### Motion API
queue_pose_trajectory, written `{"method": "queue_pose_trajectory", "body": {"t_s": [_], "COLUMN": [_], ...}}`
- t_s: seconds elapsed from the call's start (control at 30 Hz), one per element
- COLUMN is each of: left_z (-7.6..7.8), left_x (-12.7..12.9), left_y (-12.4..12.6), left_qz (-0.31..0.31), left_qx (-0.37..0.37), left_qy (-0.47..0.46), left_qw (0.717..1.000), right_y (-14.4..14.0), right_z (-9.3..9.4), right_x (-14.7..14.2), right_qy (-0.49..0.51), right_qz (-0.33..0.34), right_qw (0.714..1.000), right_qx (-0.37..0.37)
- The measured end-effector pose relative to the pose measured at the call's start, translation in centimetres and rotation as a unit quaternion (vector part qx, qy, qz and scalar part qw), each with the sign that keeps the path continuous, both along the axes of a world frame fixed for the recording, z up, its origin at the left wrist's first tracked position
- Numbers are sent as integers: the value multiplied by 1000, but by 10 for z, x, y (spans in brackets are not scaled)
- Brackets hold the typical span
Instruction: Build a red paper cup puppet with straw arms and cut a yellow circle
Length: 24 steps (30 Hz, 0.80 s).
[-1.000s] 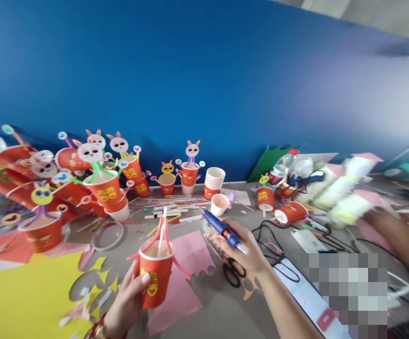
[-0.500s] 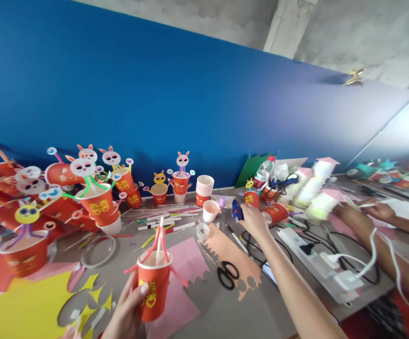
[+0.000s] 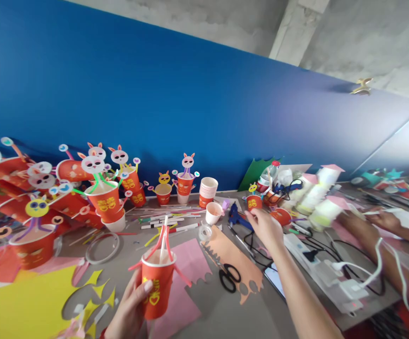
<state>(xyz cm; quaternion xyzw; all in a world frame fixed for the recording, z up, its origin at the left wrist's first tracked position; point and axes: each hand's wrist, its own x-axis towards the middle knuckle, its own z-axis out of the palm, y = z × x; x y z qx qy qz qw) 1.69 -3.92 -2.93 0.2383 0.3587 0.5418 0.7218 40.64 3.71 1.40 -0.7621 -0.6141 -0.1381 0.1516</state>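
Note:
My left hand (image 3: 128, 308) grips a red paper cup (image 3: 156, 285) near the table's front edge. Red pipe cleaners and a white straw stick out of the cup. My right hand (image 3: 266, 227) is stretched out over the table's middle with its fingers apart and nothing in it. A blue glue gun (image 3: 237, 217) rests on the table just left of its fingertips, beside a small white cup (image 3: 213, 212).
Black scissors (image 3: 229, 278) lie on a tan cutout (image 3: 241, 261) beside pink paper (image 3: 190, 256). Yellow paper (image 3: 20, 306) lies front left. Decorated bunny cups (image 3: 105, 200) crowd the left and back. A power strip (image 3: 319, 266) with cables and another person's arms (image 3: 370, 230) are at right.
My right hand carried the glue gun away from me, set it down near the white cup and let go. The left hand kept holding the red cup.

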Motion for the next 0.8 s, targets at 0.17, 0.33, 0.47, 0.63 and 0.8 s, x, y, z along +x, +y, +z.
{"method": "queue_pose_trajectory", "body": {"t_s": [0.17,0.33,0.47,0.63,0.8], "left_z": [-3,-2,-2,-2,-6], "left_x": [-1,0,1,2,0], "left_y": [1,0,0,0,0], "left_qz": [-27,-51,-53,-52,-65], "left_qx": [18,48,61,77,72], "left_qy": [-11,-57,-65,-65,-62], "left_qw": [999,996,995,994,993], "right_y": [-39,-68,-70,-55,-48], "right_z": [0,0,3,-1,-7], "right_x": [-56,-133,-166,-181,-185], "right_qy": [134,255,260,307,396], "right_qz": [145,428,493,530,538], "right_qw": [970,866,830,790,744], "right_qx": [139,45,32,29,34]}}
